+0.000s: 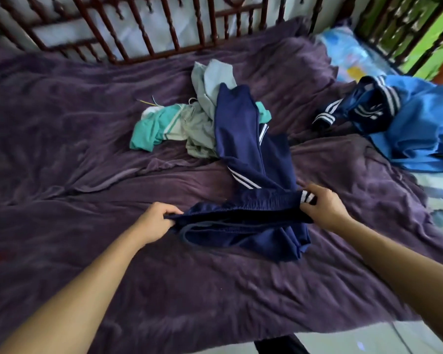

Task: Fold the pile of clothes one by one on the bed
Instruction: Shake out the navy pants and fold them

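Navy track pants (243, 149) with white side stripes lie stretched across the middle of the bed, legs trailing toward the far side. My left hand (155, 221) grips the left end of their elastic waistband and my right hand (322, 205) pinches the right end, by the stripes. The waistband is pulled taut between them, just above the purple blanket (62, 149). Under the pant legs sits a crumpled teal and grey garment (169, 126). A bright blue jacket with navy striped cuffs (404, 123) is bunched at the right.
A dark red wooden headboard with turned spindles (138, 34) runs along the far side of the bed. A pale blue patterned pillow (353, 52) lies at the far right corner. Tiled floor (368, 338) shows below the bed's near edge.
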Motion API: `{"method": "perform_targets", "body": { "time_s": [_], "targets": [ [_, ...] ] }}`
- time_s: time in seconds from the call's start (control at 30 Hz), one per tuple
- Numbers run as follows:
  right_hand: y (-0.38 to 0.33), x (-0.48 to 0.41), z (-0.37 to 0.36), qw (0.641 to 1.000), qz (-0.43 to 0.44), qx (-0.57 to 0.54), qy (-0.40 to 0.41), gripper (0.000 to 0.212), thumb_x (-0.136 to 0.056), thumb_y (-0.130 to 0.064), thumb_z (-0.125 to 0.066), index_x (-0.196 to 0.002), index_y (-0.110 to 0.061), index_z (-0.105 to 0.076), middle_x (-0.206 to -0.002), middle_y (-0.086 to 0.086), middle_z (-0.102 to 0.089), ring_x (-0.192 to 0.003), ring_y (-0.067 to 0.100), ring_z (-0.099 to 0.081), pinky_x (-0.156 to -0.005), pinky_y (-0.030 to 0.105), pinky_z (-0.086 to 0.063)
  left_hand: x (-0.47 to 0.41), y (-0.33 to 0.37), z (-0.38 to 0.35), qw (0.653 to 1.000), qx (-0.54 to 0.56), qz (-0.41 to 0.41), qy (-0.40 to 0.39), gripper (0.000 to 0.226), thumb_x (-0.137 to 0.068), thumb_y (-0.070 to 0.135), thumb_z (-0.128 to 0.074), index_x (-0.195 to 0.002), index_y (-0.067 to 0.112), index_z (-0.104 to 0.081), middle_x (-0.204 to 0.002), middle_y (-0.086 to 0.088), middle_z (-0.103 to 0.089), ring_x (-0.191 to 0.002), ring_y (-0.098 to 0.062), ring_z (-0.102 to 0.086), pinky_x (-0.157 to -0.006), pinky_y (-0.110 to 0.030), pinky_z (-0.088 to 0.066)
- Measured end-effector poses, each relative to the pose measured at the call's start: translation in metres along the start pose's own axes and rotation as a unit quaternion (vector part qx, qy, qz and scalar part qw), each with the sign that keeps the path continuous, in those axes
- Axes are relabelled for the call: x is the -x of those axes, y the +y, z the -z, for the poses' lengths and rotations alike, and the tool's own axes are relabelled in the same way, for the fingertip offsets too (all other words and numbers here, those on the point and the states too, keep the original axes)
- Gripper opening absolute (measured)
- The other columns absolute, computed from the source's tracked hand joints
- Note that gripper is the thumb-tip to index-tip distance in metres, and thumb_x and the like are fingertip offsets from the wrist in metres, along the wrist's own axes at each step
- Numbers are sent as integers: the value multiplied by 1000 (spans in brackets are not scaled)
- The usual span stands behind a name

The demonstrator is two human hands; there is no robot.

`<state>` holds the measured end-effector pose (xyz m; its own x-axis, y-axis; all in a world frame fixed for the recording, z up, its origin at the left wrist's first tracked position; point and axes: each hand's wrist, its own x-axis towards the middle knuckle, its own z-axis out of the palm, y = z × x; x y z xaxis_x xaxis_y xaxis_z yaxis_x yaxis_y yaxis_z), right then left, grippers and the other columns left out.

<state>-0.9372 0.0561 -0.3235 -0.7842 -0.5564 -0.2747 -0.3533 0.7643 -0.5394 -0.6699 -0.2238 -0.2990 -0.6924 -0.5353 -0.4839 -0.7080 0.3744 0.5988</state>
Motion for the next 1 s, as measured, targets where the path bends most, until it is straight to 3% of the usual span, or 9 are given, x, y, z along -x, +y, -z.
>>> {"method": "perform_targets", "body": {
  "time_s": [0.07,0.27,0.33,0.4,0.5,0.7,0.8,0.9,1.0],
  "targets": [
    [-12,33,8,996,-32,-88,6,14,-77,-5,-63,-80,-18,-61,-68,-1,-57,-70,23,-54,-58,31,-41,40,4,9,997,76,-1,-4,33,-84,-13,-51,-86,14,-72,-76,5,-68,-71,-10,-60,-57,-10,-45],
    [-69,152,43,958,-18,-269,100,20,-83,-4,-55,-98,-10,-65,-77,2,-57,-79,20,-52,-63,28,-42,163,13,32,974,211,-37,73,21,-90,4,-50,-97,17,-66,-98,2,-62,-94,-14,-55,-78,-28,-40],
    [-88,190,66,973,52,-202,94,25,-83,-19,-65,-108,-18,-63,-87,-1,-61,-83,16,-55,-66,25,-43,202,18,44,967,219,-49,118,26,-93,15,-54,-118,16,-60,-114,3,-54,-109,-14,-50,-88,-26,-36],
    [-104,225,90,986,118,-96,61,62,-72,-45,-78,-126,-26,-55,-106,-5,-62,-95,14,-57,-83,29,-46,241,21,58,963,217,-85,136,17,-94,23,-57,-108,17,-63,-107,1,-60,-100,-14,-55,-81,-24,-40],
    [-118,277,118,983,176,43,-5,108,-45,-85,-68,-138,-41,-33,-128,-7,-58,-117,17,-54,-99,40,-44,299,24,79,961,188,-145,144,22,-91,32,-62,-89,11,-68,-87,-5,-69,-83,-18,-64,-73,-28,-45],
    [-118,381,129,907,263,328,-13,118,-51,-75,-72,-146,-44,-11,-135,-9,-50,-116,23,-55,-80,35,-43,401,13,97,967,147,-152,145,31,-74,46,-71,-83,17,-75,-88,-4,-73,-81,-14,-65,-71,-21,-45],
    [-110,430,121,876,310,363,72,90,-69,-49,-72,-143,-40,-22,-129,-6,-51,-106,23,-58,-66,32,-36,457,4,91,960,154,-151,181,67,-64,59,-70,-87,-3,-69,-82,-13,-69,-74,-21,-65,-67,-26,-44],
    [-106,470,130,936,319,117,90,49,-76,-19,-72,-118,-26,-48,-106,0,-62,-95,24,-59,-71,32,-43,521,-5,79,952,172,-169,188,92,-56,73,-72,-87,-13,-61,-82,-21,-68,-77,-34,-67,-72,-34,-45],
    [-115,509,152,931,321,-141,104,20,-82,-2,-68,-100,-6,-60,-85,3,-61,-81,13,-53,-65,16,-41,596,-3,77,949,194,-212,132,50,-47,62,-80,-72,19,-74,-71,4,-71,-67,-10,-68,-65,-22,-52]
  ]
}}
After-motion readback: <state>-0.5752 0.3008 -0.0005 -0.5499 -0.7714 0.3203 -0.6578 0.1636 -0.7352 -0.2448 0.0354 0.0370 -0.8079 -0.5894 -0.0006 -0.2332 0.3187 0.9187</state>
